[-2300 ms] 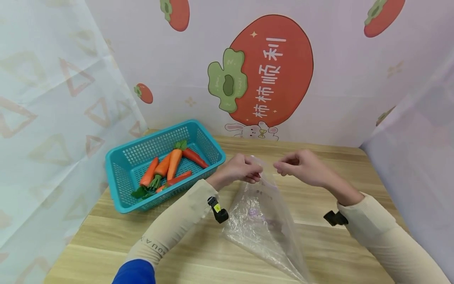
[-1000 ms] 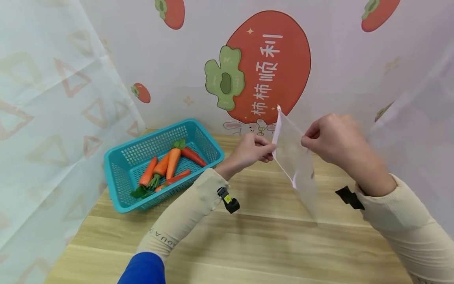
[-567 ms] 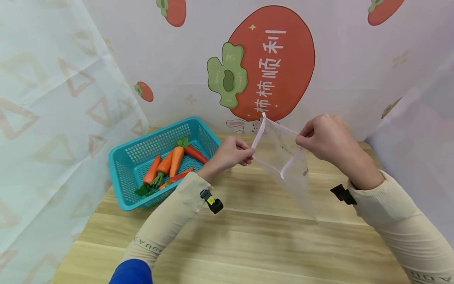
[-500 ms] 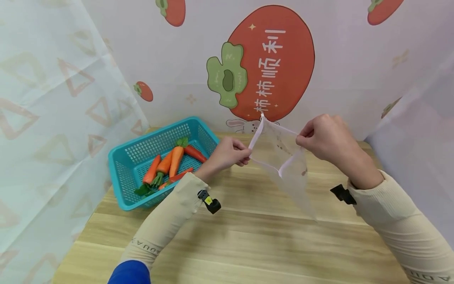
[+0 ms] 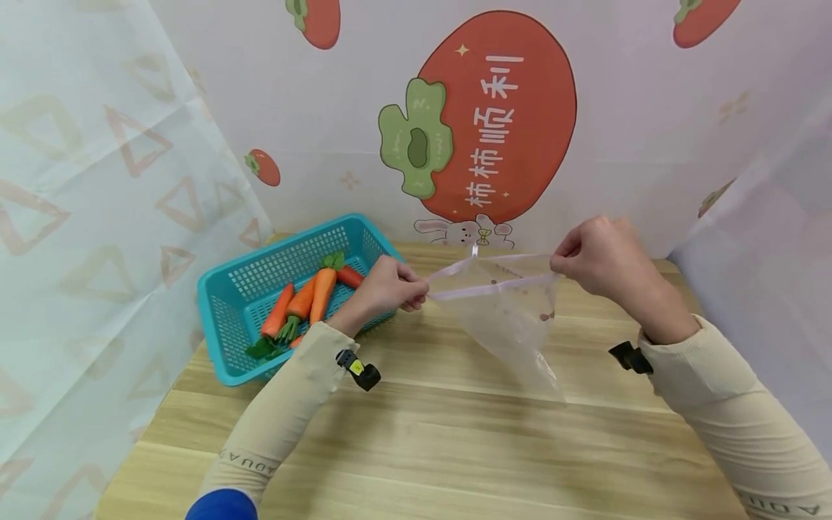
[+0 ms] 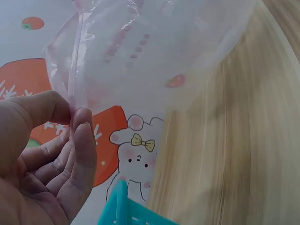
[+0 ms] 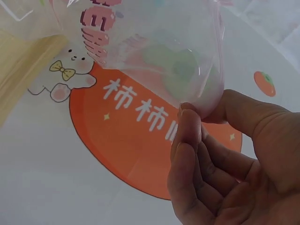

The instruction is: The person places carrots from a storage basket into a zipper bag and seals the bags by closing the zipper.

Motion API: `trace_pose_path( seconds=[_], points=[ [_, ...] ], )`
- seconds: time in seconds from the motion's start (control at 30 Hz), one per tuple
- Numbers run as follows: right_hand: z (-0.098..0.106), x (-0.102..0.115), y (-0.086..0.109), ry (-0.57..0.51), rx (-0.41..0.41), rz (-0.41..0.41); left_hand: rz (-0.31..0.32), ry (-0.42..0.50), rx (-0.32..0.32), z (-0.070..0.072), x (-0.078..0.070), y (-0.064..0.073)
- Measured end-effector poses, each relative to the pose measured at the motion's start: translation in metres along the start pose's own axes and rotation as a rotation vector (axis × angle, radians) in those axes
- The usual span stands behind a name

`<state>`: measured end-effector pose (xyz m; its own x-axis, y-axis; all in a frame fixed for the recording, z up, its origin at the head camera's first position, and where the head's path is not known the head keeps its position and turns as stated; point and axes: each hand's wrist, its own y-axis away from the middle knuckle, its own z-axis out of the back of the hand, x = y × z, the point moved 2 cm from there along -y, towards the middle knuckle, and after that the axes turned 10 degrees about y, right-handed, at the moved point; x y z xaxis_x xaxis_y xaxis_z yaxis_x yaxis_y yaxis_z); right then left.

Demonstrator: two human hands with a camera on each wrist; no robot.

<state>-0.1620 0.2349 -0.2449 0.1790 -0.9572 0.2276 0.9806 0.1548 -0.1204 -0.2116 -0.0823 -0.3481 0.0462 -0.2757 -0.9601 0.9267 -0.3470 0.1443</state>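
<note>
A clear plastic zip bag with a pale pink rim and printed marks hangs over the table between both hands, its mouth spread apart. My left hand pinches one side of the rim between thumb and forefinger, just right of the basket. At the other side, my right hand pinches the rim between thumb and forefinger. The left wrist view shows the bag's pink zip strip held at the fingertips. In the right wrist view, red printed letters show on the film.
A turquoise perforated basket stands at the back left of the wooden table. Several carrots and red peppers lie in it, partly behind the left arm. Printed sheets stand behind and at both sides.
The right hand came to pinch the bag's rim, and the bag was lifted and turned. Lately the left hand moved left and slightly down, stretching the mouth wide; the right hand barely moved.
</note>
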Motion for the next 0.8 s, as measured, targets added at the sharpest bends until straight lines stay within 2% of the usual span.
trace_pose_path(
  seconds=[0.17, 0.37, 0.53, 0.8],
  points=[
    [-0.006, 0.001, 0.003, 0.0, -0.028, 0.008, -0.002, -0.09, 0.003, 0.01, 0.003, 0.009],
    [-0.009, 0.007, 0.004, 0.009, -0.056, 0.021, -0.03, -0.148, 0.031, 0.014, -0.007, 0.016],
    [-0.012, 0.017, 0.0, 0.013, -0.052, 0.062, -0.03, -0.157, 0.017, 0.011, -0.012, 0.015],
    [-0.017, 0.034, -0.011, -0.046, -0.002, 0.036, -0.036, -0.22, -0.04, 0.0, -0.022, 0.011]
  ],
)
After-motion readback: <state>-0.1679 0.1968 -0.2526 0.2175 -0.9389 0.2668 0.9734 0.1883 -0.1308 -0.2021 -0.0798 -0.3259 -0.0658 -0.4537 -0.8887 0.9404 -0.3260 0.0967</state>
